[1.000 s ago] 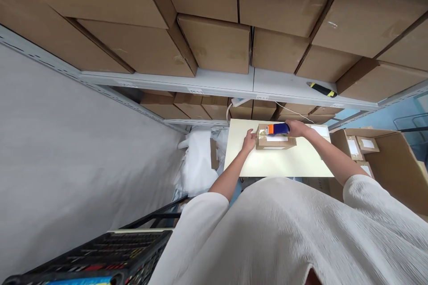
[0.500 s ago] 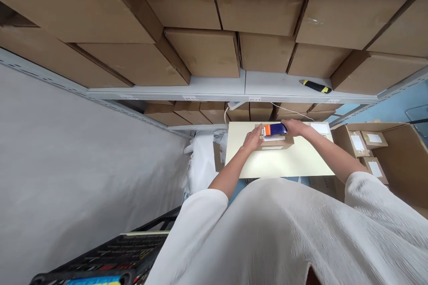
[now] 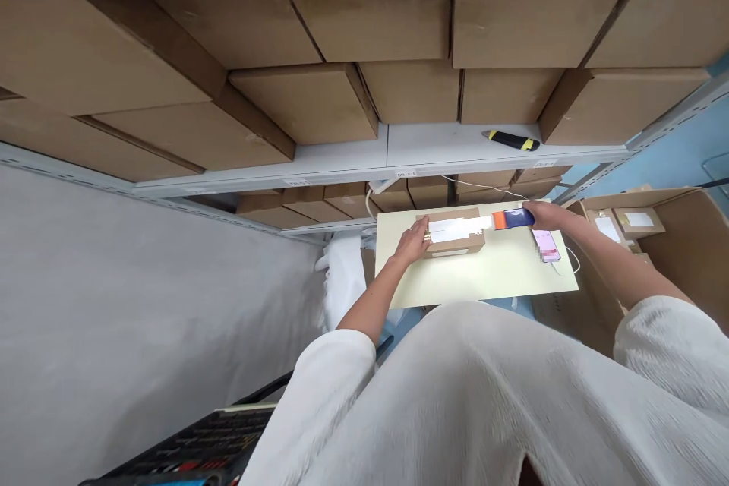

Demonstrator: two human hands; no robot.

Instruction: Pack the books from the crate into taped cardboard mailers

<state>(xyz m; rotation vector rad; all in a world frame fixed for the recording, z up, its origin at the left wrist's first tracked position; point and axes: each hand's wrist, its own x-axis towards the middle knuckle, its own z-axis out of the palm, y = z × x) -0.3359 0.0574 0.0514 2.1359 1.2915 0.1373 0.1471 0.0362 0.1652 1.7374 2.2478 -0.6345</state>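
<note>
A small cardboard box (image 3: pixel 454 251) lies on the pale yellow board, with a white label on its front. My left hand (image 3: pixel 413 241) grips its left end, fingers over the top edge. To the right of the box, my right hand (image 3: pixel 544 216) is closed on a blue and orange tape dispenser (image 3: pixel 515 218). A pale strip of tape (image 3: pixel 478 225) runs along the box top and reaches past its right end to the dispenser. Near my right wrist a phone (image 3: pixel 547 245) with a pink screen lies on the board, a white cable beside it.
Beneath the box is the pale yellow board (image 3: pixel 490 281). An open carton (image 3: pixel 689 243) with small labelled boxes stands at right. A shelf (image 3: pixel 421 152) ahead carries large cartons and a black-yellow utility knife (image 3: pixel 511 140). A black crate (image 3: pixel 199 440) is at lower left.
My right hand has moved right with the tape dispenser, drawing tape out along the box. The phone has come into view. My left hand stays at the box's left end.
</note>
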